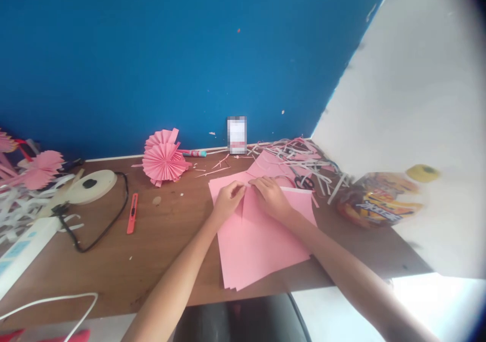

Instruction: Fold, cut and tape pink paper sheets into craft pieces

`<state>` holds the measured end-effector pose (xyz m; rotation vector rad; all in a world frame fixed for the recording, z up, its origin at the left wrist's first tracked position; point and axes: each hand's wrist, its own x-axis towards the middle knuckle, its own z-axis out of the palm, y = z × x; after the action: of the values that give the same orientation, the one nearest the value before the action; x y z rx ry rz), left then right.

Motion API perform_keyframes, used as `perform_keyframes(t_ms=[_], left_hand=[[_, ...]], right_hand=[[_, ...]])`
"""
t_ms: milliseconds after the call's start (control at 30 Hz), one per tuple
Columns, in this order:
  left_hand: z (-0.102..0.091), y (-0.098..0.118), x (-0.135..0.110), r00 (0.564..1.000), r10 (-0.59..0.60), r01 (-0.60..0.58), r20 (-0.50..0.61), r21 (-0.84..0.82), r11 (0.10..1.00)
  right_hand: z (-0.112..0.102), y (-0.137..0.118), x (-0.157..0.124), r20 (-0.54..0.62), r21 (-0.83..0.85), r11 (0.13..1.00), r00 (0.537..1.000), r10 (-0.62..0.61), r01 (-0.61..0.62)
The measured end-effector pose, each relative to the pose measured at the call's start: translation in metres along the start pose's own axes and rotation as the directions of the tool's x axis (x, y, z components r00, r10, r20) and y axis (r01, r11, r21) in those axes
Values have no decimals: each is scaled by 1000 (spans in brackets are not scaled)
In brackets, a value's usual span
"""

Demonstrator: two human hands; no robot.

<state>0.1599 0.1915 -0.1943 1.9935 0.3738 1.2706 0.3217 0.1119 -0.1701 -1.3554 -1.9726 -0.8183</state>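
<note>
Several pink paper sheets (261, 253) lie overlapped on the table in front of me. My left hand (229, 199) is closed in a pinch at the upper edge of the top sheet, thumb and fingers together. Close beside it, my right hand (270, 196) has its bent fingers on the same edge, the fingertips nearly meeting the left ones. A crease runs down the paper between the hands. Scissors (304, 182) with dark handles lie just past the sheets, partly among paper strips. Exactly how the fingertips grip the edge is too small to see.
A folded pink paper rosette (166, 162) stands at the back, and a red box cutter (132, 214) lies left. Cut strips (294, 152) are heaped behind. A phone (237, 135) leans on the wall. A yellow-lidded container (383, 203) stands right; a power strip (28, 248) lies left.
</note>
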Motion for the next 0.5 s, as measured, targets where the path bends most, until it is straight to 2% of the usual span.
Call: perform_keyframes(t_ms=[233, 367, 500], left_hand=[[-1, 0, 1, 998, -28, 33, 59, -84, 996], [-1, 3, 1, 997, -15, 19, 77, -43, 999], [-1, 9, -4, 1000, 20, -21, 9, 31, 999]], right_hand=[[-5, -1, 1, 22, 173, 981, 996, 87, -90], [-9, -3, 3, 73, 261, 955, 990, 123, -137], [-12, -4, 5, 163, 340, 916, 972, 168, -215]])
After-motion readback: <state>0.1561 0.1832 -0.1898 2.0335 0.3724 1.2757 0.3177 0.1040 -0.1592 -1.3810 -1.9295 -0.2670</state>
